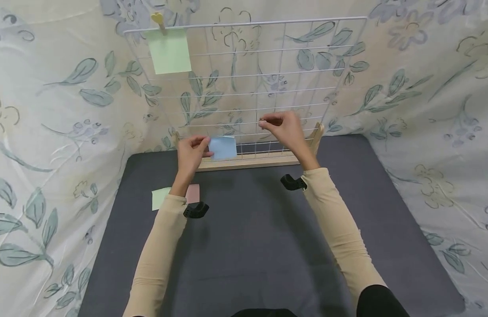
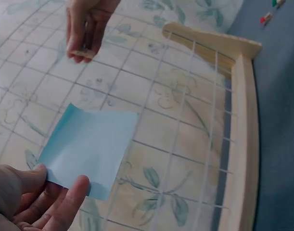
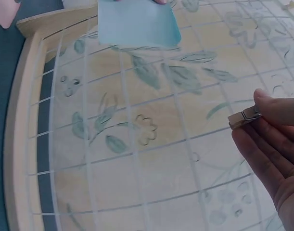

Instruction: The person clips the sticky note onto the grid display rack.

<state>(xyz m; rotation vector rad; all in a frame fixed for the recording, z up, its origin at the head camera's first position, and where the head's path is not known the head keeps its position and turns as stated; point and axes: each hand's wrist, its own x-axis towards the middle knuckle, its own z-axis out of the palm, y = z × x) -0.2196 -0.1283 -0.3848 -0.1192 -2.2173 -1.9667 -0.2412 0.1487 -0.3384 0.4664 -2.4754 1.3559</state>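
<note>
My left hand [image 1: 193, 152] pinches a blue sticky note [image 1: 223, 148] by its edge, low in front of the white wire grid [image 1: 268, 92]. In the left wrist view the note [image 2: 91, 149] lies between thumb and fingers. My right hand [image 1: 282, 127] is raised to the right of the note, before the grid. It pinches a small wooden clothespin [image 3: 244, 117], seen best in the right wrist view. A green note [image 1: 170, 52] hangs at the grid's upper left under a clothespin with a yellow heart [image 1: 158, 18].
The grid stands in a wooden base [image 1: 248, 164] at the back of the dark grey table [image 1: 244, 242]. Beside my left forearm lie a green note [image 1: 160, 198] and a pink note [image 1: 193, 193]. Small red [image 2: 265, 19] and green pegs sit beyond the base. Floral cloth [image 1: 61, 132] surrounds the table.
</note>
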